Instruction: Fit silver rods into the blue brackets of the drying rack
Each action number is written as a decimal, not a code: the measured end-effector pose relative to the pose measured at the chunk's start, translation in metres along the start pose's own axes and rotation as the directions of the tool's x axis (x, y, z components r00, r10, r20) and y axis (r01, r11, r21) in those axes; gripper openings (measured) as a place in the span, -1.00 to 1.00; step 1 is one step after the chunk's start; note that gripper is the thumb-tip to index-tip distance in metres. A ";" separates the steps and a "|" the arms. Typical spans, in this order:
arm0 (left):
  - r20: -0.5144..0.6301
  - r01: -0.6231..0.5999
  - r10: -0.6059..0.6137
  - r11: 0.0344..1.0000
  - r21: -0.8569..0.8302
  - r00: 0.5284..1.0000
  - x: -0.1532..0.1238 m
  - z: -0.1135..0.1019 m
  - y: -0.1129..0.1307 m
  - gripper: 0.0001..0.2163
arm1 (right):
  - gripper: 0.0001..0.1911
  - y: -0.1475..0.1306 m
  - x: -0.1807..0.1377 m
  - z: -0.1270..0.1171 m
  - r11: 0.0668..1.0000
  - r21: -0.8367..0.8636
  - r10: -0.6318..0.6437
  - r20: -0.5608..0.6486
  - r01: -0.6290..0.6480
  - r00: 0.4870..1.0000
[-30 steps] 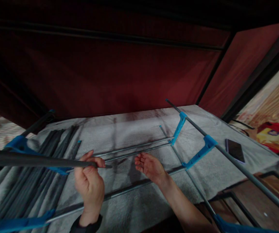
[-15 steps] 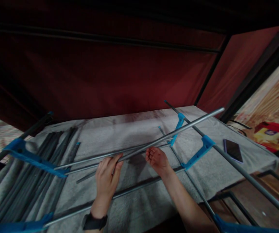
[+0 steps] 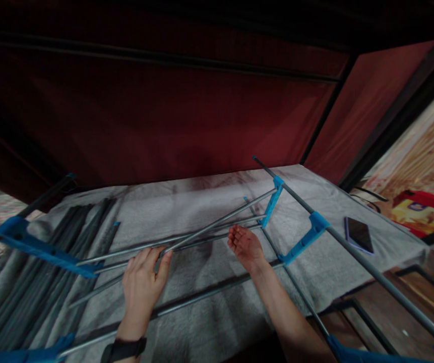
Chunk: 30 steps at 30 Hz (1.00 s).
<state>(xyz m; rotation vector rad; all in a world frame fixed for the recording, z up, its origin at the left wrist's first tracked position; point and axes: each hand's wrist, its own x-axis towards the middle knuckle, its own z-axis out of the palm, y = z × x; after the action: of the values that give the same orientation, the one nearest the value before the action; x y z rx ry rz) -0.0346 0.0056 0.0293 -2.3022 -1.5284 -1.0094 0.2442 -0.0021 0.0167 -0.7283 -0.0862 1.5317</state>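
Note:
My left hand point(image 3: 142, 281) lies flat, fingers stretched, with its fingertips on a loose grey metal rod point(image 3: 201, 229). This rod slants from lower left up to the blue plastic connector point(image 3: 271, 201) on the right side rail. My right hand point(image 3: 244, 243) is palm up with fingers loosely curled, holding nothing, just below the rod and two parallel grey crossbars point(image 3: 186, 240). All of this lies on a grey towel-like cloth point(image 3: 209, 307) that covers a shelf.
A bundle of dark grey rods point(image 3: 69, 237) lies on the left of the cloth. Blue connectors point(image 3: 307, 237) sit on the frame rails at both sides. A phone point(image 3: 358, 235) rests on the cloth at the right. Dark red fabric walls point(image 3: 164, 111) rise behind.
The left hand has let go of the rod it gripped and laid it down. The rod's right end has slid back from beyond the right rail to the blue connector. The right hand barely moved.

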 end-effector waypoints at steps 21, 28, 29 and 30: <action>0.242 -0.103 0.077 0.990 0.096 0.967 -0.004 0.009 -0.009 -0.70 | -0.93 0.005 0.007 -0.016 0.956 -0.189 -0.245 -0.096 0.224 0.965; 0.304 -0.066 0.017 0.986 0.152 0.952 -0.006 0.011 -0.015 -0.77 | -0.93 0.007 0.015 -0.030 0.966 -0.176 -0.213 -0.139 0.187 0.967; 0.310 -0.059 0.008 0.986 0.156 0.951 -0.006 0.011 -0.016 -0.77 | -0.94 0.006 0.016 -0.031 0.966 -0.183 -0.212 -0.145 0.184 0.966; 0.317 -0.054 0.001 0.986 0.158 0.948 -0.006 0.011 -0.016 -0.77 | -0.94 0.006 0.016 -0.032 0.966 -0.188 -0.210 -0.155 0.180 0.965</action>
<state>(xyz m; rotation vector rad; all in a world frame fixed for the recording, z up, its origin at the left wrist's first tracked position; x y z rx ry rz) -0.0450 0.0141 0.0143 -2.4452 -1.6157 -0.4982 0.2560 0.0002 -0.0177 -0.9603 -0.1566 1.2767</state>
